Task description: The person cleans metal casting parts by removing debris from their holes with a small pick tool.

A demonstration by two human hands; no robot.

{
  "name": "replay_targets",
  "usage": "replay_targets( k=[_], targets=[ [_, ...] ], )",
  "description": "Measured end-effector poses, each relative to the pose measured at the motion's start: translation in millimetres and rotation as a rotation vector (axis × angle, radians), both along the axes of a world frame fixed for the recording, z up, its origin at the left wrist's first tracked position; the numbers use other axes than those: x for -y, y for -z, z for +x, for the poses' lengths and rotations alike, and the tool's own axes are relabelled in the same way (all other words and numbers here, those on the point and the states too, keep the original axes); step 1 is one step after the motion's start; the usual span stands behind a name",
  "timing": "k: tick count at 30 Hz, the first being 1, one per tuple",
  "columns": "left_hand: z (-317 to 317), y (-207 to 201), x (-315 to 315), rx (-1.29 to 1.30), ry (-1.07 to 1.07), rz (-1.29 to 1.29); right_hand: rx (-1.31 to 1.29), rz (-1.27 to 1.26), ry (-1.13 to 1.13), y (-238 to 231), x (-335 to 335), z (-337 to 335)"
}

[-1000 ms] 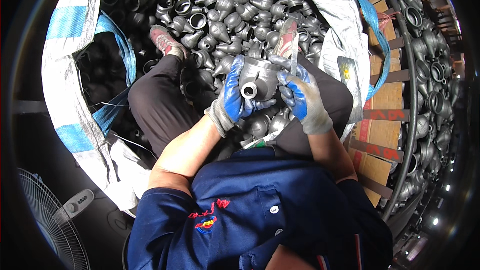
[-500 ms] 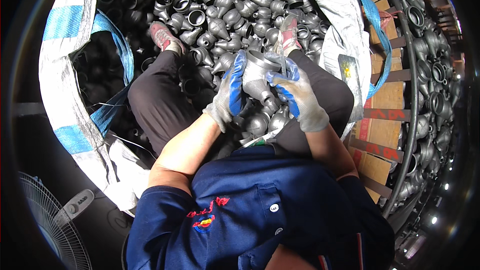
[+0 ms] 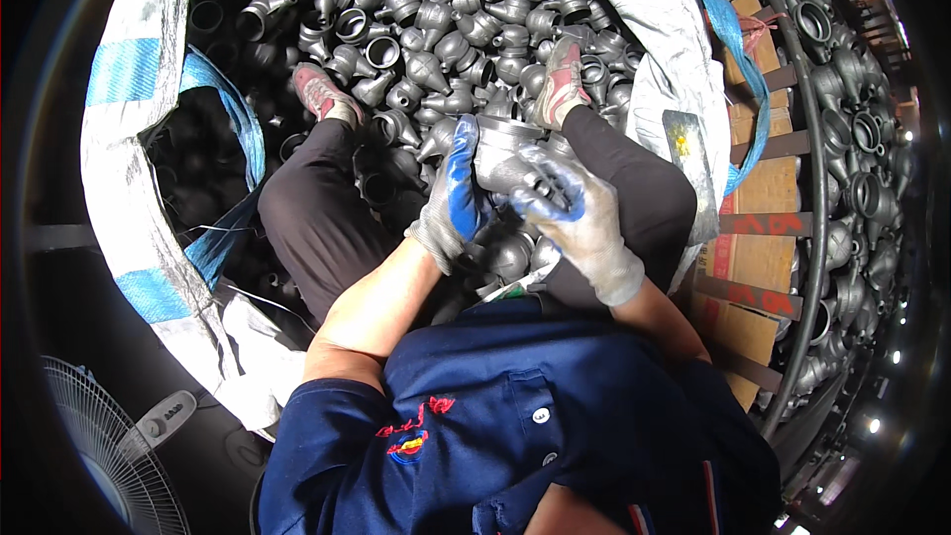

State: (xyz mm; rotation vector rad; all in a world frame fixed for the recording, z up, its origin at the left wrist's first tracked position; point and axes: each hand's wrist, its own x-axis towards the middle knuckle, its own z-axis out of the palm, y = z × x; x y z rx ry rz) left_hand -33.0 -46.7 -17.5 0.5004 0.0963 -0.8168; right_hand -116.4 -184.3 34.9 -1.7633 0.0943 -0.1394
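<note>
Fittings point(image 3: 426, 67) heap at twelve o'clock; my left hand point(image 3: 458, 190) cups a part point(image 3: 502, 151) from nine, apparently steadying it, my right hand point(image 3: 582, 210) half-curled at four, its hold unclear.

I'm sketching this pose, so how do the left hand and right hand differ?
The left hand points its fingers up along the grey part's left side; the right hand overlaps its lower right. The left hand looks sharp, fingers fairly straight; the right hand is blurred, fingers seemingly curled. Both wear grey-and-blue gloves.

2 shoes point(image 3: 322, 91) flank open room above the heaped grey fittings point(image 3: 424, 69).
</note>
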Motion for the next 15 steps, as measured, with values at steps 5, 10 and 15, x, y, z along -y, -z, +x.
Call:
replay_targets(
  k=[5, 10, 15],
  targets=[
    [15.6, -4.7, -13.1, 0.064, -0.071, 0.114, -0.084, 0.281, 0.095, 12.0, 27.1, 1.4],
    [22.2, -3.0, -13.4, 0.162, -0.049, 0.353, -0.239, 0.519, 0.110, 5.9, 51.5, -3.6],
    [18.7, -6.5, -8.2, 0.277, -0.166, 0.422, -0.271, 0.636, 0.284, 19.3, 54.1, -7.1]
  ],
)
